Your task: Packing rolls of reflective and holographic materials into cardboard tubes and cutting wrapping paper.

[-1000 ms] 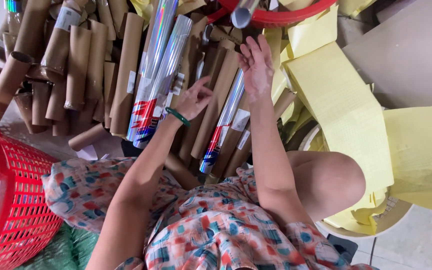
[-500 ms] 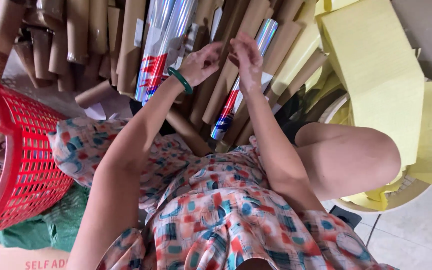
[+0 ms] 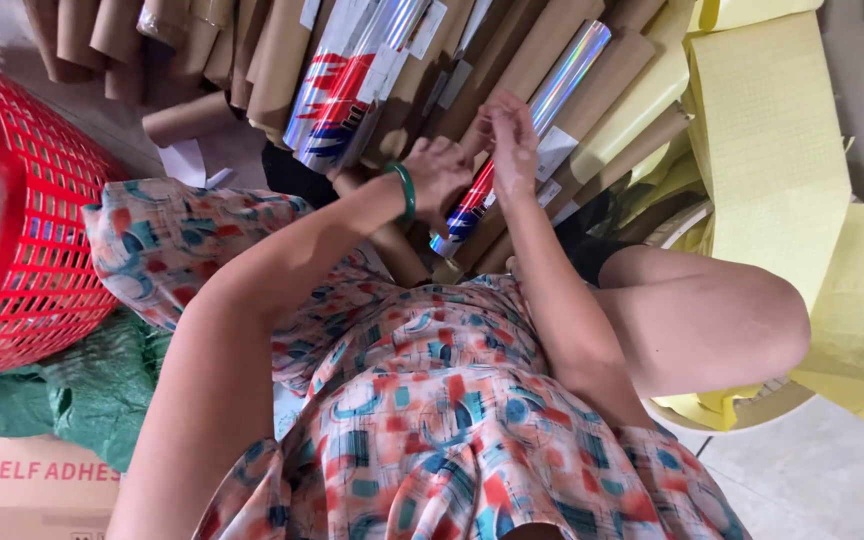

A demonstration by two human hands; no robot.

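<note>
Nearest the viewer: a lap in a patterned dress (image 3: 432, 400), with one bare knee (image 3: 712, 320) to the right. Both forearms reach forward from it. The left hand (image 3: 439, 172), with a green bangle (image 3: 405, 190) at the wrist, has fingers curled and loosely closed; it touches the holographic roll (image 3: 527, 135) near its lower half, though whether it truly grips cannot be told from this angle. The right hand (image 3: 510, 140) sits just beside the left, fingers bent and pinched in against the same roll at mid-length; it looks closed on it. The roll lies tilted, long axis running diagonally from the lower end near the dress hem, up and right to the far end among the cardboard tubes (image 3: 252, 60). Its near end carries a red, white and blue wrapper. To the left stands a red mesh basket (image 3: 22, 230), with green sacking (image 3: 92, 390) beneath. Further right, yellow sheets (image 3: 762, 140) are stacked. Two more shiny wrapped rolls (image 3: 347, 80) lie beyond the hands.
</note>
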